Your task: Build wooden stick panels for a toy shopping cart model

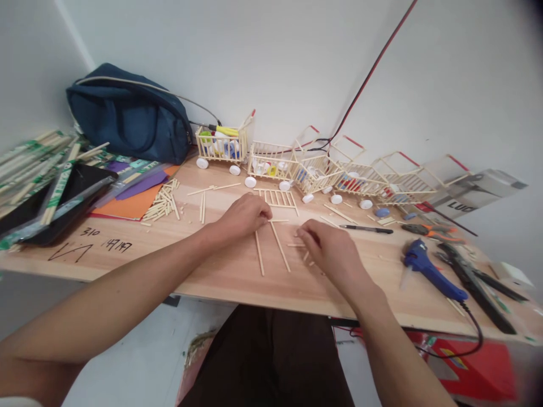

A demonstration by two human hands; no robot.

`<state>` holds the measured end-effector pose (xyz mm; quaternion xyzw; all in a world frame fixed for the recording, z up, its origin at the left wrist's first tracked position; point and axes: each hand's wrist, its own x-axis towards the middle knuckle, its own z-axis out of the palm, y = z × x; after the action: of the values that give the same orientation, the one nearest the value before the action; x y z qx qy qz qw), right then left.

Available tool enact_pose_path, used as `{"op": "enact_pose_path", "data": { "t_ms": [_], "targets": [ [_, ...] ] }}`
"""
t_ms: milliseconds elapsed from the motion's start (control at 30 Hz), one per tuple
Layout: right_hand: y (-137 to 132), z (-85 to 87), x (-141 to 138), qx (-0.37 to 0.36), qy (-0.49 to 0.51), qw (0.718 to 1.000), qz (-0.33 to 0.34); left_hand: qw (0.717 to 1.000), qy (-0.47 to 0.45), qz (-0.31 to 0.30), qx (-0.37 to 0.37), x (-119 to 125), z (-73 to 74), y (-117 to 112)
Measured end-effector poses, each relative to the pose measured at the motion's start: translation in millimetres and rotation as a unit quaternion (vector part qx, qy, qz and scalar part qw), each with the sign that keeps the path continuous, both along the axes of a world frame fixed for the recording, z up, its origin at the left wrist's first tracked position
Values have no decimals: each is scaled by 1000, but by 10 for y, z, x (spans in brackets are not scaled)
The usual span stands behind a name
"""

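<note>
A: Where are the hands?

B: Both rest on the table [127, 249]. The left hand [241, 217] lies curled, knuckles up, its fingertips at the top end of two long sticks [271, 249] — if it pinches one, I cannot tell.

A: And the right hand [328, 249]?

B: At 3 o'clock from the sticks, fingers bent down over small stick pieces [297, 245]; the grip is hidden.

A: What is around?

B: A small ladder frame [278, 198] at 12 o'clock, toy carts [297, 167] behind it, a blue glue gun [428, 271] far at 3 o'clock.
</note>
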<state>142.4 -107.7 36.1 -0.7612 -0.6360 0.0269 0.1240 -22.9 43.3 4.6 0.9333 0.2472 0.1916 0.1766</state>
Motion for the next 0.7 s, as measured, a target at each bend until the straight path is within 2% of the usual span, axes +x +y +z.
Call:
{"op": "enact_pose_path", "data": {
  "t_ms": [100,167,300,500,567,700],
  "targets": [
    [-18,27,327,40,-16,999,-5,1000,-17,1,-3,1,9,1],
    [-2,25,509,20,-44,999,1,999,-35,2,-5,-4,21,9],
    [65,-4,704,-32,-67,995,70,998,-64,26,-11,-32,55,30],
    [152,40,635,8,-65,982,179,996,-69,50,-3,-48,75,46],
    [196,58,551,-14,-67,976,209,996,-66,52,-5,-44,76,43],
    [303,39,442,-65,-91,968,225,997,-61,50,-9,-39,79,38]
  ]
}}
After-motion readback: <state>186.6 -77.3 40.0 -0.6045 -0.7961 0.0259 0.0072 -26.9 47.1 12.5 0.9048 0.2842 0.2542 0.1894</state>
